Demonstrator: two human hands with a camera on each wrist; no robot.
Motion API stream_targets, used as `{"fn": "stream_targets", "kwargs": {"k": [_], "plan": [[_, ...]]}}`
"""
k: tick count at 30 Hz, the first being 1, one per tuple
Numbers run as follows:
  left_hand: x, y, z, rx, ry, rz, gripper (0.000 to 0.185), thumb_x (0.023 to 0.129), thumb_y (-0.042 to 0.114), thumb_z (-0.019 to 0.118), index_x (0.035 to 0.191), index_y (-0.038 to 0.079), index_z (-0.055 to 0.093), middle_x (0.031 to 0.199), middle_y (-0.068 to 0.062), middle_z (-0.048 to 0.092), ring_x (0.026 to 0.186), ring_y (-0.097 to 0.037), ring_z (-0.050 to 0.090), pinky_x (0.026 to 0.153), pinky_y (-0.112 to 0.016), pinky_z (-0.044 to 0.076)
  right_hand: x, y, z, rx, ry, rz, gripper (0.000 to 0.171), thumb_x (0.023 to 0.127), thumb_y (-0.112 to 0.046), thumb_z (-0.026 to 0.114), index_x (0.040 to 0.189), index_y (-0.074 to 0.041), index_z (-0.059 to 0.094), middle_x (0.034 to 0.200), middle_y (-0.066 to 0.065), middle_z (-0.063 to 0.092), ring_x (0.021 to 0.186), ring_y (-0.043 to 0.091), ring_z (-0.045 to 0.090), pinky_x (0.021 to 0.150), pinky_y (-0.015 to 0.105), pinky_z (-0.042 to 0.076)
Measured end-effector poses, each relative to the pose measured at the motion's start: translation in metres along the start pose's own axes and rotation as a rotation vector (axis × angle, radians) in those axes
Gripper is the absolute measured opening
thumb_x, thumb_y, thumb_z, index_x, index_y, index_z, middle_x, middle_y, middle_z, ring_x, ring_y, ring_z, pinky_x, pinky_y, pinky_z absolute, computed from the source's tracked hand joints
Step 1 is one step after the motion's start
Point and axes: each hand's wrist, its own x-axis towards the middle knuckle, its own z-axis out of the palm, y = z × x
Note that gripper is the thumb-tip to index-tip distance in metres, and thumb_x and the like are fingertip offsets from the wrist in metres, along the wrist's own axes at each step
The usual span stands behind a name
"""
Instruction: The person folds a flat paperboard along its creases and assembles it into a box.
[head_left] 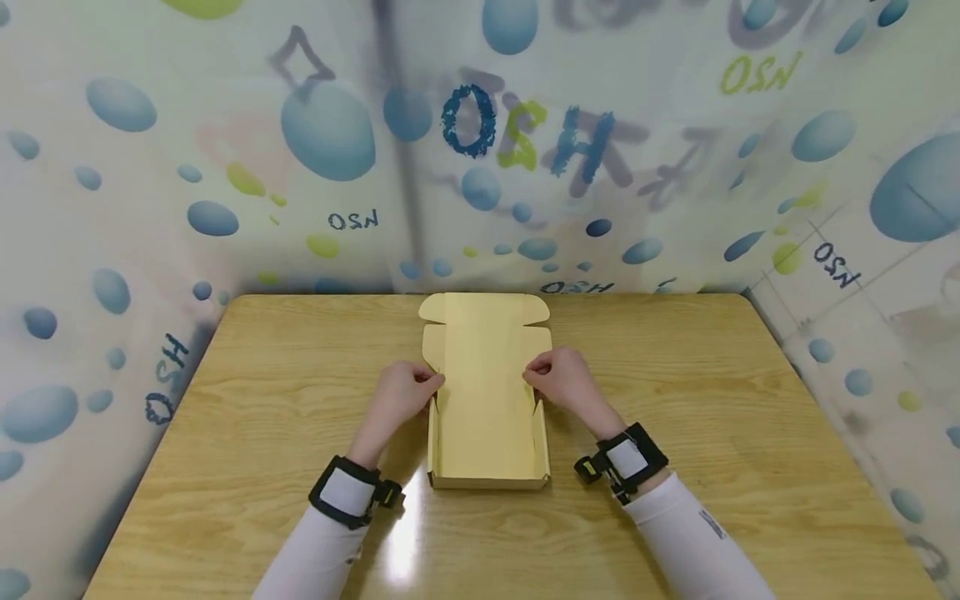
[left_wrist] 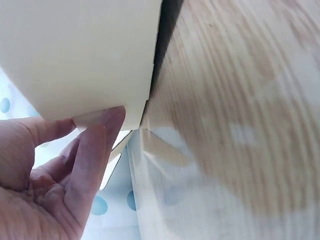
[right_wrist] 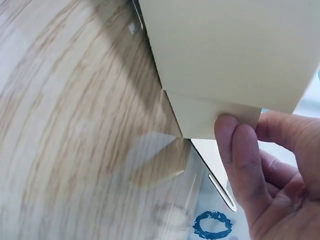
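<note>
The wooden tabletop (head_left: 247, 417) is carrying a single pale yellow cardboard mailer box (head_left: 486, 417), partly folded. The box is lying along the tabletop's centre line, its flat lid panel reaching toward the far edge and its tray end sitting nearer the near edge. The near wall and both side walls of the tray are standing up; the lid panel with its rounded corner tabs is lying flat on the wood. A printed curtain (head_left: 330, 133) with blue and green spots is hanging behind the far edge and around both sides.

The left hand (head_left: 401, 396) is gripping the far end of the box's left side wall. In the left wrist view its fingers (left_wrist: 97, 150) are pinching a small flap at that wall's corner, thumb on one face, fingertips on the other.

The right hand (head_left: 564, 382) is mirroring this at the far end of the right side wall. In the right wrist view its fingers (right_wrist: 235, 145) are pinching the flap at that corner, fingers curled narrow around the card.

Black wrist straps (head_left: 347, 492) are sitting over white sleeves (head_left: 697, 533) on both forearms.
</note>
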Motion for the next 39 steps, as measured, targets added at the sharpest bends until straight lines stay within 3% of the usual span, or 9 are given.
{"fn": "stream_targets", "kwargs": {"k": [12,22,26,28,29,31,33,35,39], "plan": [[-0.003,-0.006,0.005,-0.015,0.044,0.084,0.015,0.083,0.020,0.063,0.078,0.007,0.068,0.060,0.000,0.057,0.040,-0.015,0.048,0.042,-0.030,0.043,-0.007,0.001,-0.001,0.001,-0.017,-0.020,0.015,0.084,-0.020,0.062,0.085,-0.008,0.069,0.071,0.002,0.064,0.054,0.011,0.057,0.051,0.028,0.045],[-0.007,0.003,0.009,0.039,0.190,0.074,0.008,0.078,0.013,0.067,0.072,0.007,0.068,0.063,0.000,0.058,0.050,-0.013,0.051,0.044,-0.027,0.043,-0.006,0.008,-0.008,0.015,-0.004,-0.073,0.021,0.083,-0.022,0.064,0.093,-0.004,0.068,0.073,0.000,0.063,0.059,0.012,0.058,0.055,0.027,0.046],[-0.007,0.004,0.010,0.098,0.244,0.106,0.008,0.077,0.011,0.068,0.069,0.008,0.067,0.063,0.002,0.059,0.052,-0.011,0.052,0.046,-0.025,0.043,-0.003,0.013,-0.019,0.022,0.104,-0.101,0.030,0.084,-0.032,0.062,0.097,-0.005,0.067,0.074,0.005,0.064,0.063,0.019,0.060,0.056,0.031,0.046],[-0.006,0.004,0.011,0.109,0.253,0.116,0.009,0.077,0.011,0.068,0.068,0.009,0.067,0.062,0.003,0.059,0.051,-0.011,0.052,0.046,-0.025,0.043,0.000,0.015,-0.027,0.002,0.203,-0.125,0.044,0.083,-0.039,0.061,0.110,-0.005,0.061,0.088,0.009,0.065,0.066,0.025,0.059,0.062,0.036,0.047],[-0.006,0.004,0.011,0.109,0.257,0.117,0.009,0.076,0.011,0.068,0.068,0.009,0.067,0.062,0.003,0.059,0.051,-0.011,0.052,0.046,-0.026,0.043,0.001,0.015,-0.031,-0.015,0.239,-0.135,0.054,0.082,-0.042,0.060,0.120,-0.005,0.055,0.101,0.013,0.062,0.078,0.030,0.059,0.069,0.041,0.046],[-0.005,0.003,0.012,0.109,0.259,0.115,0.010,0.077,0.011,0.068,0.067,0.010,0.067,0.062,0.004,0.059,0.051,-0.011,0.051,0.046,-0.026,0.043,0.005,0.017,-0.037,-0.061,0.281,-0.148,0.076,0.080,-0.050,0.059,0.137,-0.006,0.033,0.132,0.017,0.041,0.109,0.036,0.045,0.089,0.048,0.036],[-0.005,0.002,0.012,0.110,0.262,0.112,0.010,0.077,0.012,0.068,0.066,0.011,0.066,0.061,0.004,0.058,0.051,-0.011,0.051,0.046,-0.026,0.043,0.009,0.019,-0.042,-0.113,0.275,-0.151,0.093,0.078,-0.055,0.057,0.144,-0.011,0.007,0.146,0.016,0.007,0.129,0.037,0.014,0.099,0.052,0.018],[-0.004,0.002,0.012,0.113,0.259,0.114,0.011,0.077,0.012,0.068,0.066,0.011,0.066,0.061,0.004,0.058,0.050,-0.011,0.051,0.046,-0.026,0.042,0.013,0.021,-0.044,-0.182,0.255,-0.147,0.100,0.078,-0.060,0.053,0.143,-0.013,-0.007,0.145,0.013,-0.016,0.129,0.030,-0.018,0.101,0.054,0.003],[-0.003,0.001,0.013,0.110,0.257,0.115,0.010,0.077,0.011,0.068,0.067,0.011,0.066,0.062,0.004,0.059,0.051,-0.011,0.051,0.045,-0.026,0.042,0.017,0.025,-0.045,-0.268,0.244,-0.128,0.102,0.078,-0.065,0.048,0.141,-0.012,-0.011,0.140,0.010,-0.027,0.124,0.021,-0.029,0.102,0.052,-0.003]]}}
